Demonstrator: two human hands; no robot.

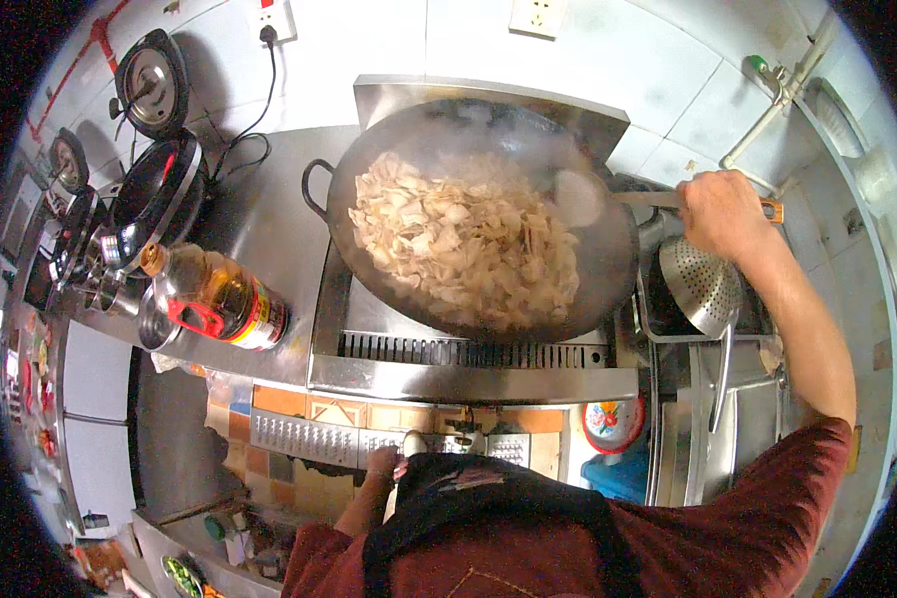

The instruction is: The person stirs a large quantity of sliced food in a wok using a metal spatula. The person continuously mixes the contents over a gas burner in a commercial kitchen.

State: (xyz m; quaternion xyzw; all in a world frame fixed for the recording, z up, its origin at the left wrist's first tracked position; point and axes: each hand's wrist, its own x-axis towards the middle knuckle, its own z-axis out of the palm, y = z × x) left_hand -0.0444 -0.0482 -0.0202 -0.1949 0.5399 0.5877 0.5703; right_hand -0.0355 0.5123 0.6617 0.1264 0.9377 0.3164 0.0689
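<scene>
A large wok (486,329) with a loop handle at its left sits over the burner, full of steaming, pale, thin-sliced food (456,232). My right hand (721,213) is closed round the handle of a wok spatula (579,198), whose rounded blade lies at the right side of the food inside the wok. A wooden handle end shows beyond my fist. My left hand (385,460) hangs low by my body, beside the dark apron; its fingers are partly hidden, so what it holds, if anything, cannot be told.
A perforated metal ladle (699,284) rests over a container at the right. On the steel counter at the left stand a large oil bottle (228,299) with a red handle, a small metal bowl (157,321) and open-lidded electric cookers (157,194). A corded plug (268,34) is in the wall socket.
</scene>
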